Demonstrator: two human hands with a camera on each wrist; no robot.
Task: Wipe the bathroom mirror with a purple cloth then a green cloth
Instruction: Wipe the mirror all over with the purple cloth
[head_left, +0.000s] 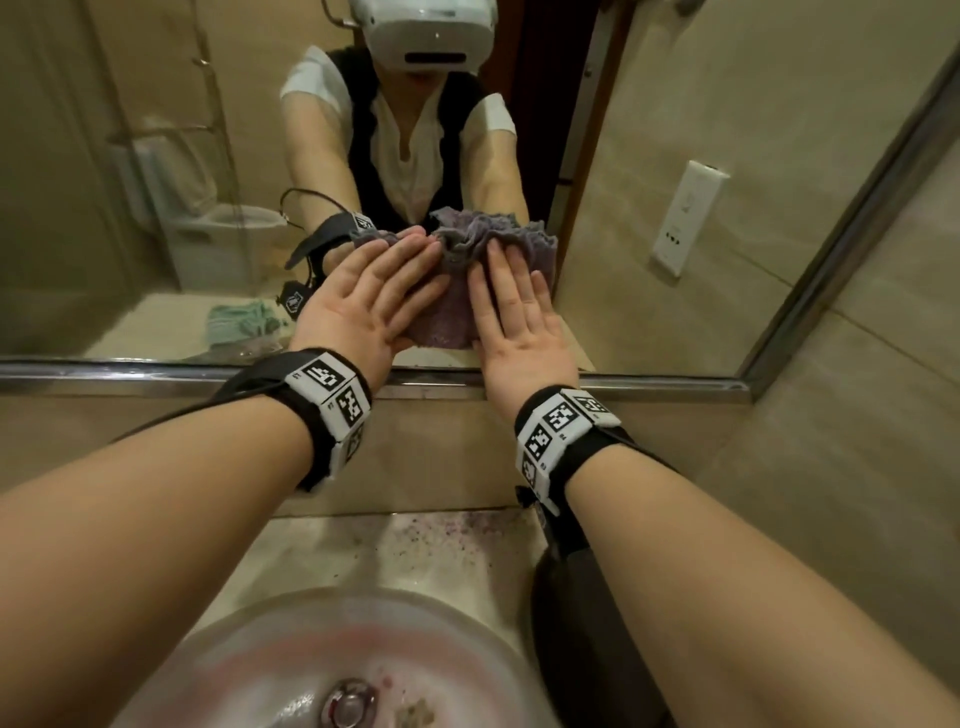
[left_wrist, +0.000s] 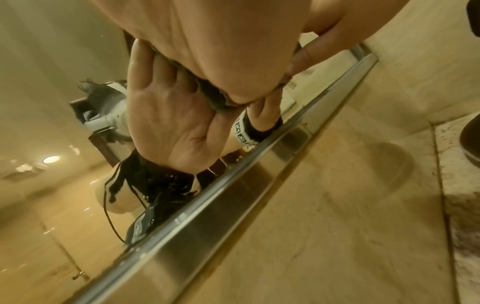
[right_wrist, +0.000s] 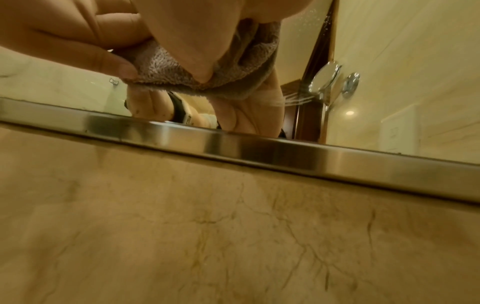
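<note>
The purple cloth (head_left: 444, 317) lies bunched against the lower part of the mirror (head_left: 675, 130), just above its metal frame. My left hand (head_left: 374, 291) presses on the cloth's left side with straight fingers. My right hand (head_left: 514, 306) presses flat on its right side, fingers spread. The left wrist view shows my left hand (left_wrist: 207, 41) on the cloth (left_wrist: 207, 94) with its reflection beneath. The right wrist view shows my right hand (right_wrist: 194, 41) and thumb holding the cloth (right_wrist: 161, 67) on the glass. The green cloth (head_left: 241, 322) appears only as a reflection, on the counter to the left.
The chrome mirror frame (head_left: 130, 371) runs along the bottom and up the right side. Below it is a beige tiled wall, then a speckled counter with a glass basin (head_left: 260, 649). A dark object (head_left: 571, 623) stands right of the basin. A reflected wall socket (head_left: 685, 218) shows in the glass.
</note>
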